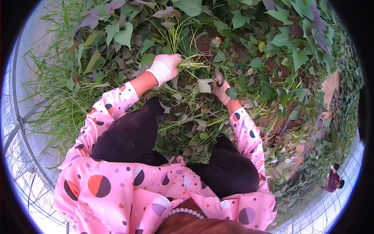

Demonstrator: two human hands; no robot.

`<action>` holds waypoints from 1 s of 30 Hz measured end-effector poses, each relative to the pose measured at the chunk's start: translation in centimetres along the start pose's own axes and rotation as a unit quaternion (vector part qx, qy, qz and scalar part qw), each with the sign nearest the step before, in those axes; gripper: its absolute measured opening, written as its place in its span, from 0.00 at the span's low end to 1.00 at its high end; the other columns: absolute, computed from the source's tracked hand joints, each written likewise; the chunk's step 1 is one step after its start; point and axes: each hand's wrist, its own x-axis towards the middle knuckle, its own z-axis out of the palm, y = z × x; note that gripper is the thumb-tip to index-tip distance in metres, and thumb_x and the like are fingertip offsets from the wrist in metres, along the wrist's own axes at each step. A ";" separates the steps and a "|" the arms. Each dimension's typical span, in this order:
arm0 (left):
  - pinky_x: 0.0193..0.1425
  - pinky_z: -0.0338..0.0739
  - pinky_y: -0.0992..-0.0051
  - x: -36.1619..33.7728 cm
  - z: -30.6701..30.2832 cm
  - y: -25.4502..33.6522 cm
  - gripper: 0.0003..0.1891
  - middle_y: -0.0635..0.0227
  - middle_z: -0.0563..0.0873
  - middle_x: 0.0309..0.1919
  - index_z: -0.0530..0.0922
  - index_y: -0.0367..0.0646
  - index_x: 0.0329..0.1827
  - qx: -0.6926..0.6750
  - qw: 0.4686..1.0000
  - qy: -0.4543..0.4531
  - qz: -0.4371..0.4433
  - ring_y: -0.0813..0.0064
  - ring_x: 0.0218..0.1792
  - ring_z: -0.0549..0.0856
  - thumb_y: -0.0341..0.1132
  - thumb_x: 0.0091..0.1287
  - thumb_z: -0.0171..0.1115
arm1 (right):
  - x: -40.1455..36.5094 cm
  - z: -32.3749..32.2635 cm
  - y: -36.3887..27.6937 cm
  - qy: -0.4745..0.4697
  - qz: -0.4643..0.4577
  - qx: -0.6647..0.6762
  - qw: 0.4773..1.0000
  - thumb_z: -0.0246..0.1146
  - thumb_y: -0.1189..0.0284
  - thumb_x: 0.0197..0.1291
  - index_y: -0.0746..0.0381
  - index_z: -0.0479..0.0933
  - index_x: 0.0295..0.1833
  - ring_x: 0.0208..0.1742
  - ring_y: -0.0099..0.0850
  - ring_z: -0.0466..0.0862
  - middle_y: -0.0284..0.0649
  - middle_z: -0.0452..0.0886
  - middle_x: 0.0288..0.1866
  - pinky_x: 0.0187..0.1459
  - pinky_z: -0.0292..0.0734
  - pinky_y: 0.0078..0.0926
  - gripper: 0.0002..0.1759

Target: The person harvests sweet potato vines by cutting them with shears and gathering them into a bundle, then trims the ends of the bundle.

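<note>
Both sets of fingers are curled shut. The gloved left hand (165, 68) grips a bunch of green stems (191, 60) low among the vines. The right hand (222, 93) is closed around a small dark tool (221, 79) just beside that bunch. Broad leaves (280, 39) spread all around, with grass (58, 101) at the left. Another person (334, 178) is well apart at the right.

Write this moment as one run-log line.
left hand: grips bunch of green stems | right hand: holds dark looped tool | around: leafy green vines
</note>
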 end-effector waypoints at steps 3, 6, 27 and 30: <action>0.41 0.80 0.59 -0.8 1.1 0.0 0.10 0.58 0.85 0.34 0.83 0.45 0.39 -0.009 1.000 0.021 0.010 0.52 0.36 0.85 0.34 0.54 0.61 | 0.8 -0.7 -0.1 -0.007 0.222 0.209 0.952 0.62 0.44 0.61 0.55 0.76 0.36 0.22 0.21 0.71 0.28 0.75 0.26 0.23 0.63 0.19 0.23; 0.41 0.80 0.59 -1.7 0.7 0.5 0.09 0.58 0.85 0.33 0.82 0.44 0.38 -0.007 1.000 0.019 0.000 0.52 0.36 0.85 0.34 0.54 0.61 | 0.2 -1.0 1.2 0.015 0.353 0.219 0.909 0.62 0.45 0.60 0.57 0.77 0.32 0.18 0.22 0.70 0.31 0.74 0.19 0.21 0.63 0.22 0.25; 0.40 0.78 0.61 -7.1 -3.5 5.4 0.21 0.52 0.85 0.32 0.81 0.41 0.47 -0.257 0.936 -0.215 0.111 0.51 0.37 0.85 0.46 0.56 0.68 | -6.5 -3.5 -17.3 0.012 0.213 0.200 0.956 0.64 0.74 0.58 0.70 0.70 0.61 0.39 0.27 0.83 0.39 0.83 0.44 0.44 0.78 0.22 0.26; 0.43 0.79 0.61 -6.8 -6.1 7.4 0.27 0.54 0.86 0.33 0.82 0.42 0.45 -0.263 0.932 -0.203 0.141 0.52 0.38 0.85 0.54 0.51 0.71 | -6.2 -2.7 -17.3 0.029 0.127 0.139 0.982 0.68 0.76 0.57 0.71 0.71 0.60 0.40 0.27 0.83 0.40 0.84 0.41 0.45 0.78 0.23 0.26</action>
